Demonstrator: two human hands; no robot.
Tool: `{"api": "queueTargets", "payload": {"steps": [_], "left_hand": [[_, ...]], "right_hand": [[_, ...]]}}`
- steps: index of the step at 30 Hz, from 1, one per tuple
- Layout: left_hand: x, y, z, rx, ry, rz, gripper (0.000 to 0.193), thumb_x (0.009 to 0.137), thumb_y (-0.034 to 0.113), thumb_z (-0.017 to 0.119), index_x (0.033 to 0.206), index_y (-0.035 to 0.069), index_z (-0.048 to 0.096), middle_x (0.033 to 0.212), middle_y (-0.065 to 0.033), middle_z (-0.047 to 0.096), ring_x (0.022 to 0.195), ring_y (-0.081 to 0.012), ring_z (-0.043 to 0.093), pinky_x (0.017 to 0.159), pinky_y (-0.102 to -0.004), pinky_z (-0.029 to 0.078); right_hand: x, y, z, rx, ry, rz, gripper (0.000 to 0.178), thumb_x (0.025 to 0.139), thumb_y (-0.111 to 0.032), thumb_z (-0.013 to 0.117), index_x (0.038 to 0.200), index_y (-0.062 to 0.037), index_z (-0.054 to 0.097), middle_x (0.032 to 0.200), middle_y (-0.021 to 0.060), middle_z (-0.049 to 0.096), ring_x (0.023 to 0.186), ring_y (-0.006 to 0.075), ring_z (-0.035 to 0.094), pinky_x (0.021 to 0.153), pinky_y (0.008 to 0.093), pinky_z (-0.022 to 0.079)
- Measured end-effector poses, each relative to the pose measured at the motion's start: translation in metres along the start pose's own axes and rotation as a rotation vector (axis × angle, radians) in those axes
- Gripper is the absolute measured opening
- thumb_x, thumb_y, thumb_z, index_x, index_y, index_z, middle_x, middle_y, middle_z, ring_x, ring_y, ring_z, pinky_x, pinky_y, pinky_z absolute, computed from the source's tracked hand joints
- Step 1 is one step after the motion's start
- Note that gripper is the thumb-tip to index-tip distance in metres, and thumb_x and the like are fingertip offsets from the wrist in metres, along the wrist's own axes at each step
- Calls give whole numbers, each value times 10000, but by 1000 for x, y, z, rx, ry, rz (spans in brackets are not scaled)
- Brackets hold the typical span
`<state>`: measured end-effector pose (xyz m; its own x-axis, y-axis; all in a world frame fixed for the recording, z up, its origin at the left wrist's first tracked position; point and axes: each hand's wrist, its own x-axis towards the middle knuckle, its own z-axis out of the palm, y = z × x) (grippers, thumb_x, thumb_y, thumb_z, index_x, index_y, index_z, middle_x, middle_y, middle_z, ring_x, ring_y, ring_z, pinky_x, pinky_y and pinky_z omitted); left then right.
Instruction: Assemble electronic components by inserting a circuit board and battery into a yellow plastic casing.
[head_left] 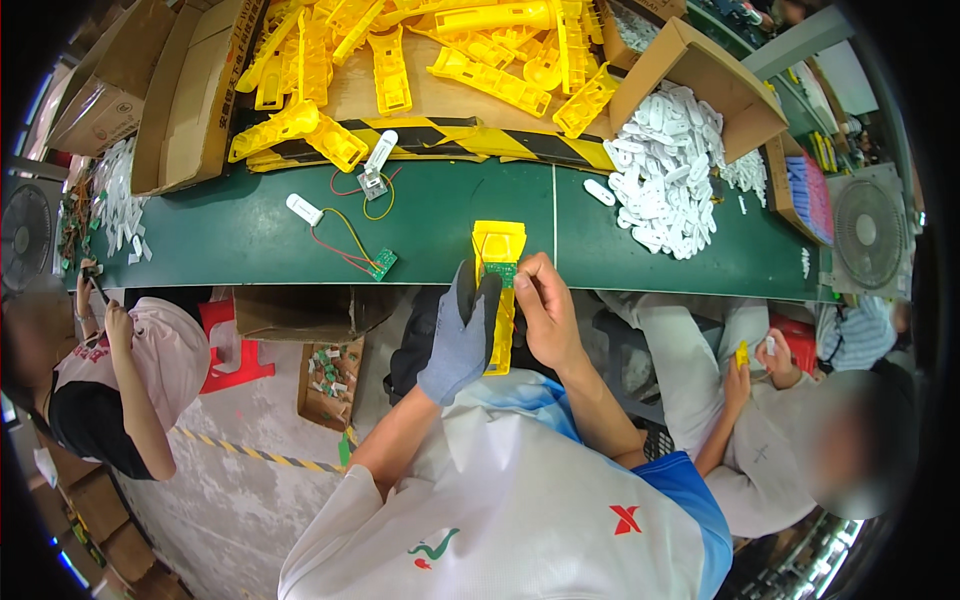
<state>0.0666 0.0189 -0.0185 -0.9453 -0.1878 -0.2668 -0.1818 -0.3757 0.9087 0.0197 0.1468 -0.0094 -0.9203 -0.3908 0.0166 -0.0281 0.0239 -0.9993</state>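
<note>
A long yellow plastic housing (499, 241) stands out over the front edge of the green table, held in my left hand (455, 340), which wears a grey-blue glove with dark fingertips. Across the housing's inside lies a small green circuit board (500, 271), with thin wire near its upper end. My bare right hand (549, 318) pinches at the board's right edge with thumb and forefinger; its other fingers are curled. On the table ahead rest a white plastic piece wired to another circuit board (381, 264) and a second white piece (381, 151) with a small metal part and wires.
Yellow housings (490, 80) are heaped behind a black-and-yellow taped edge (440, 138). White plastic parts (665, 170) spill from a cardboard box (690, 70) at right. Another open carton (185, 110) stands at left. Co-workers sit on both sides; fans (866, 232) flank the table.
</note>
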Motion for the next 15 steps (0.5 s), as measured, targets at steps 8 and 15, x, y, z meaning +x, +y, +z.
{"api": "queueTargets", "payload": {"steps": [8, 15], "left_hand": [[-2, 16, 0, -60, -54, -217, 231, 975, 194, 600, 1141, 60, 512, 778, -34, 585, 598, -105, 602, 511, -253, 506], [10, 9, 0, -308, -169, -292, 227, 990, 258, 579, 1138, 105, 496, 736, -67, 594, 551, -174, 619, 470, -282, 508]], "right_hand": [[1, -3, -20, -59, -92, 95, 150, 1001, -121, 510, 878, -36, 506, 679, 12, 461, 614, 87, 446, 580, 256, 388], [51, -28, -90, -1264, 371, -222, 188, 913, -226, 645, 1037, -93, 695, 928, 70, 615, 855, 268, 587, 706, 407, 486]]}}
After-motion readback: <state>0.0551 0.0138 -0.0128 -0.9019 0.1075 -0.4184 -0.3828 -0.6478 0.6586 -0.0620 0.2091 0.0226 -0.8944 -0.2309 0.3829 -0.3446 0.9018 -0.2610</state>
